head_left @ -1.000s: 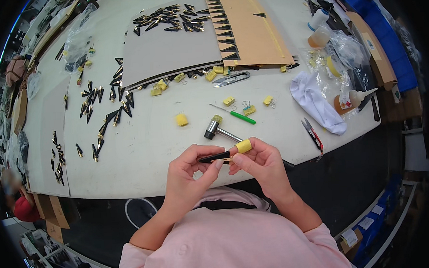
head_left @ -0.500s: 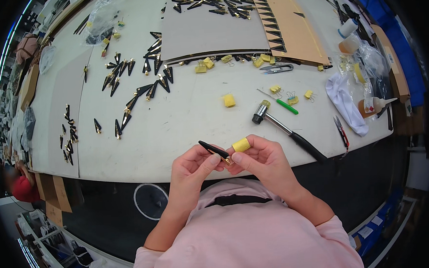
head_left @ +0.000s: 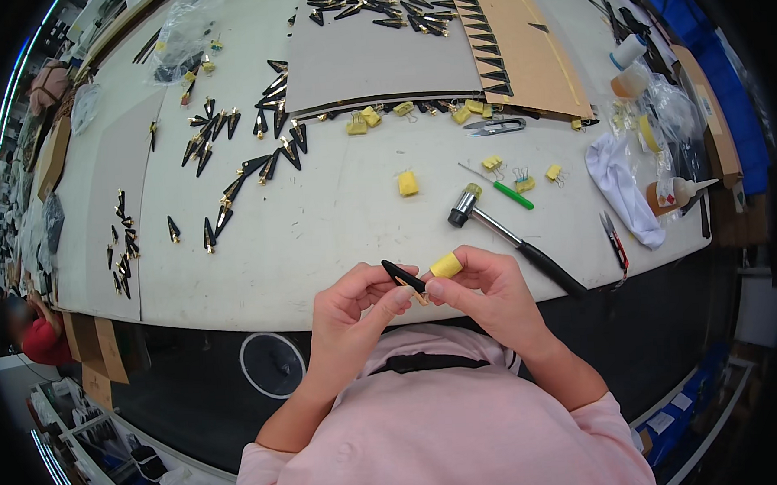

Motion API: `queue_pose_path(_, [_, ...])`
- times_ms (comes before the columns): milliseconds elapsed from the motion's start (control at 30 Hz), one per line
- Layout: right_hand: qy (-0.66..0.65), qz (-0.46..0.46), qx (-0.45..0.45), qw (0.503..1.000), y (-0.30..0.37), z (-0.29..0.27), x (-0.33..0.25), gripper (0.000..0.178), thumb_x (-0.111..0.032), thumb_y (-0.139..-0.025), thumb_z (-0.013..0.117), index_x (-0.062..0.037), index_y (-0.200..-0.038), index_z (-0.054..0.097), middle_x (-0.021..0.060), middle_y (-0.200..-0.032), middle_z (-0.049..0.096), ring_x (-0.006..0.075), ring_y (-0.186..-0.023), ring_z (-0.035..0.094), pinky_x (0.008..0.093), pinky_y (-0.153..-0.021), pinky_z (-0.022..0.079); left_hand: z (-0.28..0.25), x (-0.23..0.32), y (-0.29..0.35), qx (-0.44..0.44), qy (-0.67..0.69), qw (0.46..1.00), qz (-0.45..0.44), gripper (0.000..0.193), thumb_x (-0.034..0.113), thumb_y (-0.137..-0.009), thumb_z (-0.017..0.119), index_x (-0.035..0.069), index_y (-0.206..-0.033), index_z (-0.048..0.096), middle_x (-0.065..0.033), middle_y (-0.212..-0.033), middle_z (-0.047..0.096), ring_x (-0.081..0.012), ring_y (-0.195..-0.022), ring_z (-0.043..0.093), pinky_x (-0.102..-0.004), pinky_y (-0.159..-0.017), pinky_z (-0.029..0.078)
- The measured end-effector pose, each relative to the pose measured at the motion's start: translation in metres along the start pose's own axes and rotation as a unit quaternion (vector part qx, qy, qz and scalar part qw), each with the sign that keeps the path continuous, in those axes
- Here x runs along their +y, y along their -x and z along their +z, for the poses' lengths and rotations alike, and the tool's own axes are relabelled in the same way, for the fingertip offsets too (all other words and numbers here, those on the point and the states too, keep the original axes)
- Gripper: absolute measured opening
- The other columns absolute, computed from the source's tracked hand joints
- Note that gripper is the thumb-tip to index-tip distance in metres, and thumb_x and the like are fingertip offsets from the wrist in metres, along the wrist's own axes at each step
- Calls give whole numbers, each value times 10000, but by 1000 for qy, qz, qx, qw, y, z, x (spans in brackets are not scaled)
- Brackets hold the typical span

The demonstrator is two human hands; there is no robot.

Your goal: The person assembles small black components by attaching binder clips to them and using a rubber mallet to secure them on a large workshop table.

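Note:
Just off the table's front edge, my left hand (head_left: 354,306) and my right hand (head_left: 486,301) meet over one small black triangular piece (head_left: 400,273) with a gold-coloured metal part. My left thumb and fingers pinch its side. My right thumb and index finger close on its lower right end; the fingers partly hide the gold part. A yellow wrap (head_left: 446,265) encircles my right index finger. Farther off on the left lie several similar black pieces with gold ends (head_left: 214,137), loose on the table.
A hammer (head_left: 502,226) with a black grip lies to the right, beside a green-handled pick (head_left: 513,195) and several yellow-padded binder clips (head_left: 524,184). Beyond are red-handled snips (head_left: 615,241), a white cloth (head_left: 620,185), an amber bottle (head_left: 671,195) and a grey board (head_left: 381,65).
The black piece has shifted slightly right and its narrow tip now points more steeply upward. My fingers have moved with it, and more of its gold-coloured edge shows.

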State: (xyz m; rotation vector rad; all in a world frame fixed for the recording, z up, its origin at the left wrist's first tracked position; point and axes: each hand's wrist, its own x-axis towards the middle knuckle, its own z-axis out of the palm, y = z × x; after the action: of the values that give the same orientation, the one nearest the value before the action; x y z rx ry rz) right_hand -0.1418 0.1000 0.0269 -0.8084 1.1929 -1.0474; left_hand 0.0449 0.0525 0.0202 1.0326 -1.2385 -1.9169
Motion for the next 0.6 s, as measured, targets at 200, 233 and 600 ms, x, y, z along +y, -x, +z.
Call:
queue_pose_path(200, [14, -39, 19, 999, 1, -4, 2, 124, -83, -866, 677, 10, -942, 646, 29, -847, 669, 55, -756, 619, 204, -704, 474, 6, -6, -1, -7, -70, 997, 39, 143, 7, -873, 656, -36, -1009, 657, -88, -983, 654, -106, -803, 616, -223, -712, 506])
queue_pose_path(233, [22, -45, 24, 998, 1, -4, 2, 126, -83, -863, 680, 11, -938, 645, 29, -850, 670, 55, -760, 621, 203, -701, 473, 8, -6, -1, -9, -90, 995, 38, 133, 9, -871, 660, -33, -997, 660, -77, -942, 643, -105, -798, 616, -224, -706, 504])
queue_pose_path(600, [-63, 18, -17, 998, -19, -4, 8, 122, -115, -876, 688, -5, -894, 637, -3, -738, 638, 26, -680, 573, 196, -611, 452, 12, 4, -2, -84, -162, 983, -33, 105, 49, -873, 664, -41, -925, 646, -27, -765, 622, -72, -689, 588, -203, -643, 465])
